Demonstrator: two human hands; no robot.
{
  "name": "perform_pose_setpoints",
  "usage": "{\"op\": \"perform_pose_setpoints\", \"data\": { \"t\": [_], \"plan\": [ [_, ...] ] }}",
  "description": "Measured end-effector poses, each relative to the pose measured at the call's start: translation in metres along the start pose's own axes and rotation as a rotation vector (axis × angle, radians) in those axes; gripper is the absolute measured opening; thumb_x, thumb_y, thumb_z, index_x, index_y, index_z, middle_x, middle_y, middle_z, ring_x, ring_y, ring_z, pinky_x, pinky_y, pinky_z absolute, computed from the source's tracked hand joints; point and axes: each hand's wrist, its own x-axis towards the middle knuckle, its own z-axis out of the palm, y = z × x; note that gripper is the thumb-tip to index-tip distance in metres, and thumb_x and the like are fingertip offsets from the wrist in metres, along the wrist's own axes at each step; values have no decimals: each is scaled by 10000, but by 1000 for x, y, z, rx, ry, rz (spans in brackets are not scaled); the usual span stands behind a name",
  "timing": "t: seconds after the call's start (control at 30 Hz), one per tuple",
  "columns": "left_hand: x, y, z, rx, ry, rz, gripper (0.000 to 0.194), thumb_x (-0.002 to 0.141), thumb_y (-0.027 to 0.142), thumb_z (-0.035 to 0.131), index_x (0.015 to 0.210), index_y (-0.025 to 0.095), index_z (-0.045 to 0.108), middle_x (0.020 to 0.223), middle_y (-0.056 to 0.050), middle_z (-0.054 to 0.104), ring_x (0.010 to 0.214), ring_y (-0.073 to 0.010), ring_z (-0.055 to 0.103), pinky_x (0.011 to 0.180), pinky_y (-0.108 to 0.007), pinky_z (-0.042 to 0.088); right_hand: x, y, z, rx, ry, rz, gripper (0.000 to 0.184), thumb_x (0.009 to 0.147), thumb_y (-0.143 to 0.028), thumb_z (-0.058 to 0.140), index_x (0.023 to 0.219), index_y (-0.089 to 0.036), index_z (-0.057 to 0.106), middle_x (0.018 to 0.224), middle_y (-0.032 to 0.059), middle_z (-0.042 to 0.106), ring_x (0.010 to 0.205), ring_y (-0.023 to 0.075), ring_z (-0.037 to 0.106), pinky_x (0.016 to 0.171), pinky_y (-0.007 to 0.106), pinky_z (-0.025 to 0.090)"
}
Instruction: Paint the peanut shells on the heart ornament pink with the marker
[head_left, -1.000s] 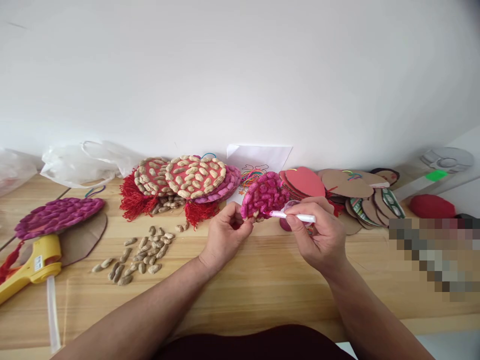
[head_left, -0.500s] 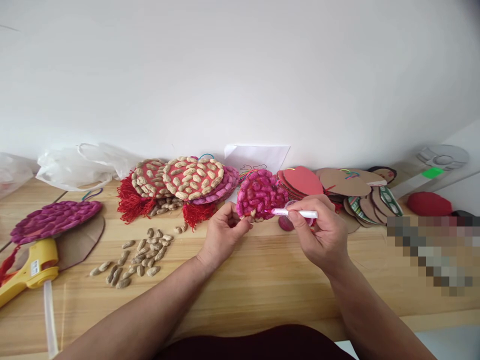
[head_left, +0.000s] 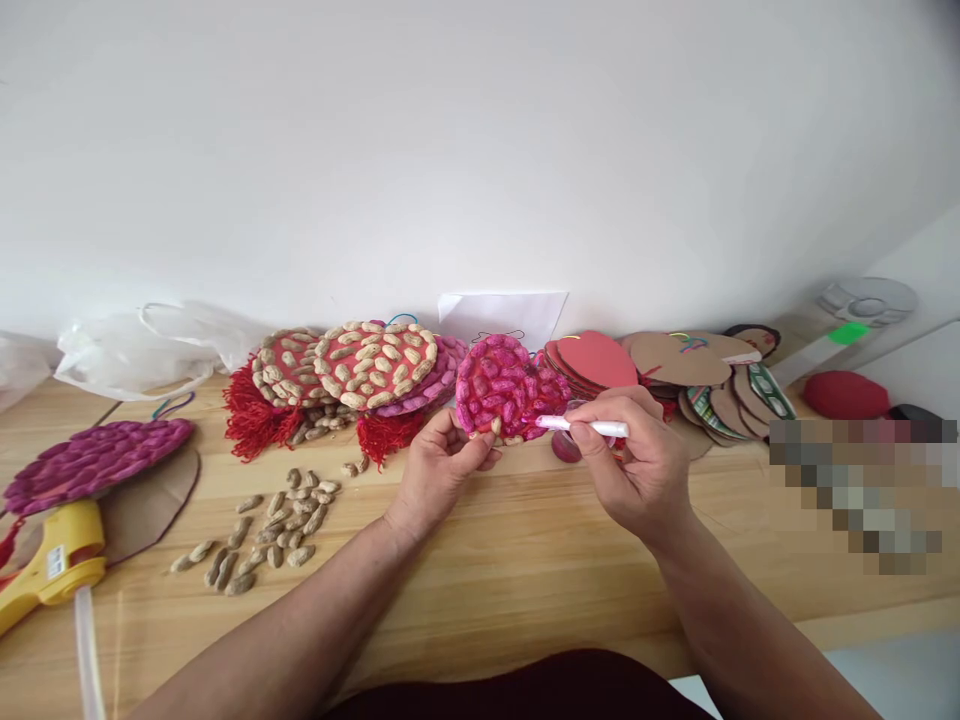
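Note:
My left hand [head_left: 442, 465] pinches the lower left edge of a round disc covered in pink-painted peanuts [head_left: 506, 385], holding it tilted up toward me. A few peanuts along its lower edge are still natural tan. My right hand [head_left: 634, 455] is closed on a white pen-shaped applicator [head_left: 589, 426] with a pink tip, which points left and reaches the disc's lower right part. Behind my right fingers a small pot with dark pink contents [head_left: 564, 447] is partly hidden.
Loose peanuts [head_left: 274, 530] lie left of my arm. Peanut-covered discs [head_left: 375, 365] with red tassels, red discs [head_left: 592, 360] and cardboard discs [head_left: 679, 358] stand along the wall. A yellow glue gun [head_left: 56, 555] and a purple disc [head_left: 97, 460] are at far left.
The pink disc has turned to face me more and shifted slightly left. The applicator stays at its lower right, and the whole view has moved a little.

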Motion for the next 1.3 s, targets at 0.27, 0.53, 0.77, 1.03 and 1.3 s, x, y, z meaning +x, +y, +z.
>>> {"op": "perform_pose_setpoints", "data": {
  "t": [0.27,0.53,0.77,1.03,1.3],
  "plan": [
    [-1,-3,0,-1,-23,82,333,719,372,869,843,180,627,850,2,693,756,-119,638,751,-291,614,-1,3,0,-2,-33,-17,85,918,-196,647,977,-251,675,876,26,708,923,221,620,862,421,462],
    [0,-2,-1,-13,-22,86,314,738,356,865,889,181,653,851,7,704,754,-116,647,724,-264,611,-2,3,0,39,-10,-1,91,920,-203,645,988,-250,682,903,36,692,945,225,619,859,414,474],
    [4,-3,-4,-83,2,55,353,731,348,881,977,177,692,913,-6,748,742,-109,689,720,-248,614,-1,3,-1,15,-20,-11,64,928,-202,635,966,-242,668,880,36,689,904,222,609,852,427,453],
    [3,-3,-4,-142,-13,7,345,714,307,896,965,173,700,853,7,753,683,-109,708,683,-241,621,-2,3,-1,46,-24,-27,108,920,-177,646,1000,-247,667,902,30,693,927,215,602,864,415,454],
    [4,-2,-4,-195,-1,-28,387,692,298,908,999,182,702,876,13,760,653,-104,712,660,-228,614,-3,2,-1,63,14,-39,119,910,-162,653,991,-247,668,881,21,680,933,207,594,861,399,457]
  ]
}}
